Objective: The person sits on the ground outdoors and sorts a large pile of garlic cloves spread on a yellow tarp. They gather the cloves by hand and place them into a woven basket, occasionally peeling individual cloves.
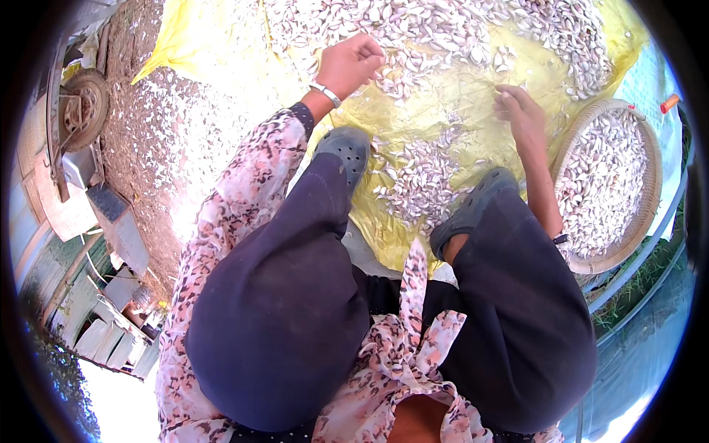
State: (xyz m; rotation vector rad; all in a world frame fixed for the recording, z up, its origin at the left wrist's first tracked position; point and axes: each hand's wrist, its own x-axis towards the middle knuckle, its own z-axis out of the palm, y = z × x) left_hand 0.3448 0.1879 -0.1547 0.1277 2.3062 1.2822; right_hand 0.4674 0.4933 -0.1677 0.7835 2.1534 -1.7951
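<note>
My left hand (352, 63) is over the near edge of a large spread of garlic cloves (437, 27), its fingers curled; whether it holds a clove cannot be told. To the right, my right hand (515, 105) hangs above the yellow plastic sheet (476, 116) with its fingers bent and their tips close together; what lies between them does not show. A smaller heap of garlic cloves (421, 177) lies on the sheet between my two shoes. At the right, a round woven basket (653, 166) is filled with garlic cloves, beside my right forearm.
Grey clogs (346, 152) are on my feet at the sheet's near part. Pale garlic skins (183, 127) litter the ground at left. A wheel (83, 109) and boards stand at the far left. An orange object (669, 103) lies beyond the basket, near a curved pipe.
</note>
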